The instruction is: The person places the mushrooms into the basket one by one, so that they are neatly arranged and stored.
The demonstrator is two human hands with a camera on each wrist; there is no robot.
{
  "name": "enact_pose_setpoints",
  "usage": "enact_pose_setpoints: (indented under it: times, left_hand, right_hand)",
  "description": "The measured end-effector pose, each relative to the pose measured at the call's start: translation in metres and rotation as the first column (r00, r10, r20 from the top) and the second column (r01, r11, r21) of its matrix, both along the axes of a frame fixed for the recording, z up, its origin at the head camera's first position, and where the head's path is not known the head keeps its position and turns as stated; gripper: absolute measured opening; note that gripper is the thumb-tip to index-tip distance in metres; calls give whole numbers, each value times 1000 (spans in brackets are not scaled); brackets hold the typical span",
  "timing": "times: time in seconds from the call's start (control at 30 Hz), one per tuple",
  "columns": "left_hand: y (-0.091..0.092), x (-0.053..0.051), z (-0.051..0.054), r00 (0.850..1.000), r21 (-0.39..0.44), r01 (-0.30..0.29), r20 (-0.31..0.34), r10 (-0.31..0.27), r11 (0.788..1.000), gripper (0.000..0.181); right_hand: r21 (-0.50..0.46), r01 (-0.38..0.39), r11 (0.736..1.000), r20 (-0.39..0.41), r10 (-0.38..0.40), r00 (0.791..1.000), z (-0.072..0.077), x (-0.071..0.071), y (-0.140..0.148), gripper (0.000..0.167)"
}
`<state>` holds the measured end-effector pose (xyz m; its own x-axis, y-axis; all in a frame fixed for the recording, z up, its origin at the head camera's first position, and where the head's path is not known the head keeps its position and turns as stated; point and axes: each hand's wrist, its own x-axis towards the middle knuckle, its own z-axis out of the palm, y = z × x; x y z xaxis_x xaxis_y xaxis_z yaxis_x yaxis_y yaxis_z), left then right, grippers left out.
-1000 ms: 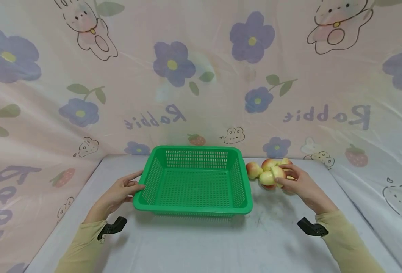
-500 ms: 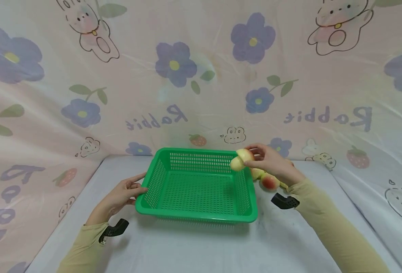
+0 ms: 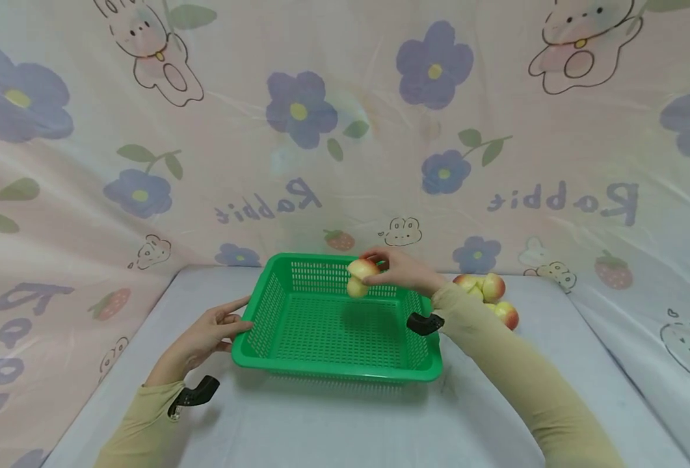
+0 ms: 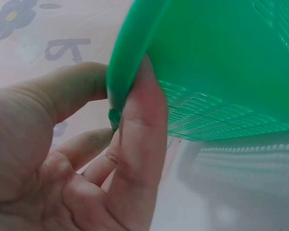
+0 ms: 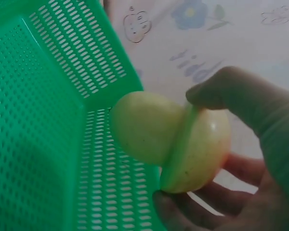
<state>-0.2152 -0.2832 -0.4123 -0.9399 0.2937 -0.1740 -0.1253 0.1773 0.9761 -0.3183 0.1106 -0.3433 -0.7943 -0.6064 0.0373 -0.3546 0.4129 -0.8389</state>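
Observation:
A green slotted basket [image 3: 333, 374] stands tilted slightly on the table. My left hand [image 3: 198, 341] pinches its left rim; in the left wrist view the thumb and fingers of that hand [image 4: 101, 144] lie on either side of the rim [image 4: 130, 53]. Over the basket's back part, my right hand [image 3: 400, 270] holds a yellow-and-red fruit-like piece [image 3: 362, 268] with a smaller pale rounded part below it. The right wrist view shows the thumb and fingers of the hand [image 5: 250, 144] around the piece [image 5: 197, 149]. Inside, the basket holds nothing visible.
Several more yellow-and-red pieces [image 3: 493, 287] lie on the white table [image 3: 333, 429] right of the basket, partly behind the right forearm. A patterned cloth [image 3: 368, 182] hangs behind the table.
My right hand has lifted the piece from the group at the right and carried it left over the basket. The basket has shifted slightly, while my left hand keeps its hold on the rim.

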Motion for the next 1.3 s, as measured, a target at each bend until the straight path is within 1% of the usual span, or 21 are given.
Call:
enact_pose_setpoints:
  times: [0.17, 0.27, 0.4, 0.47, 0.63, 0.77, 0.87, 1.0, 1.17, 1.3]
  left_hand:
    - [-1, 0, -2, 1000, 3, 2, -1, -2, 1000, 79]
    - [-1, 0, -3, 1000, 3, 7, -5, -7, 1000, 79]
    - [-1, 0, -2, 1000, 3, 12, -6, -12, 1000, 79]
    - [-1, 1, -2, 1000, 1, 13, -6, -13, 1000, 79]
    - [0, 1, -1, 1000, -5, 5, -1, -5, 1000, 79]
    - [0, 0, -1, 1000, -5, 2, 3, -2, 1000, 79]
    - [0, -1, -1, 1000, -5, 6, -6, -6, 1000, 79]
    - [1, -3, -1, 1000, -14, 5, -15, -6, 1000, 79]
    - [1, -2, 0, 1000, -21, 2, -8, -2, 1000, 78]
    - [1, 0, 0, 1000, -20, 4, -1, -4, 1000, 78]
  right_hand:
    - [11, -4, 1000, 103, 3, 995, -15, -7, -21, 60]
    - [6, -2, 1000, 151, 1, 989, -23, -10, -30, 57]
    - [15, -27, 1000, 170, 24, 985, -28, -14, -40, 52]
    - [33, -28, 999, 169, 22, 985, -30, -16, -44, 53]
    - [31, -27, 999, 200, 20, 980, -37, -18, -55, 49]
    - [59, -51, 997, 200, 38, 979, -47, -18, -65, 47]
    - [88, -48, 995, 176, 32, 984, -54, -18, -70, 46]
    - [113, -38, 993, 160, 19, 987, -60, -20, -75, 45]
    - [138, -37, 990, 167, 14, 986, -64, -19, -82, 46]
    - [166, -51, 985, 133, 28, 991, -70, -18, -88, 45]
